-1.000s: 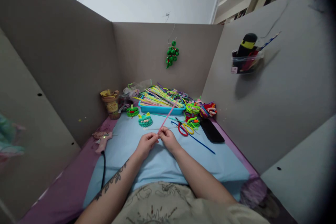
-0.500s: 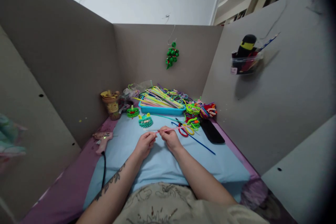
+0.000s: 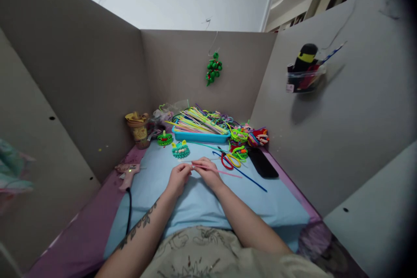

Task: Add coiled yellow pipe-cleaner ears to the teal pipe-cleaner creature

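A pink pipe cleaner (image 3: 228,173) runs between my two hands, its long free end sticking out to the right over my right hand. My left hand (image 3: 180,178) pinches one end of it with closed fingers. My right hand (image 3: 208,174) is closed on it close by, the fingertips of both hands almost meeting. Just beyond lies a teal fuzzy piece with yellow ears (image 3: 180,149). To the right are scissors with red and yellow handles (image 3: 231,160) and a blue pipe cleaner (image 3: 250,180) lying on the light blue cloth (image 3: 150,200).
A blue tray (image 3: 202,137) full of pipe cleaners stands at the back. A pink glue gun (image 3: 129,177) with a black cord lies left, near a brown cup (image 3: 139,132). A black phone (image 3: 263,163) lies right. Grey panels (image 3: 182,69) enclose the table.
The pink pipe cleaner's free end has swung down and toward me, now lying across my right wrist side. My hands have shifted slightly left and stay close together.
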`<state>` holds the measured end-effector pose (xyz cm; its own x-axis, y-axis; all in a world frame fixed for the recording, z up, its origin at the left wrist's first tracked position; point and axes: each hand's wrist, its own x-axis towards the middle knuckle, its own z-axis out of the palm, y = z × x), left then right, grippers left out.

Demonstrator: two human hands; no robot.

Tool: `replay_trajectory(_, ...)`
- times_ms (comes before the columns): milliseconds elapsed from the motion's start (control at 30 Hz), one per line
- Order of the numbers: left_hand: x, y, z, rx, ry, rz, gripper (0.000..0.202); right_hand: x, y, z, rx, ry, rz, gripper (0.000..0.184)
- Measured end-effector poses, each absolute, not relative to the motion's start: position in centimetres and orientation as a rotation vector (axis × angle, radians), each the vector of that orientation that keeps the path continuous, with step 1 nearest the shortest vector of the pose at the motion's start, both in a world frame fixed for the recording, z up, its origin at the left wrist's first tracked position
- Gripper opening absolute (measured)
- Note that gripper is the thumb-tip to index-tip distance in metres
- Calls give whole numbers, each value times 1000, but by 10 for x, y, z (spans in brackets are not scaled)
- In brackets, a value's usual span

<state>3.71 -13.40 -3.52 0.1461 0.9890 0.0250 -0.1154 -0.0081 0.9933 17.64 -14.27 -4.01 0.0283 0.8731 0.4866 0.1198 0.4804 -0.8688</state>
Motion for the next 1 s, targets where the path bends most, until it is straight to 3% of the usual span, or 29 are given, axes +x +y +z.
replay_trajectory(300, 36, -136, -36, 1309, 965, 1015, 22, 184, -142, -36, -936, -1501, 760, 6)
replay_trajectory(667, 37, -148, -35, 1756, 970, 1183, 7, 190, -132, -48, -995, -1412, 1113, 19)
replay_trajectory(1000, 37, -136, -28, 1690, 958, 1161, 14, 185, -131, -46, -1013, -1369, 838, 16)
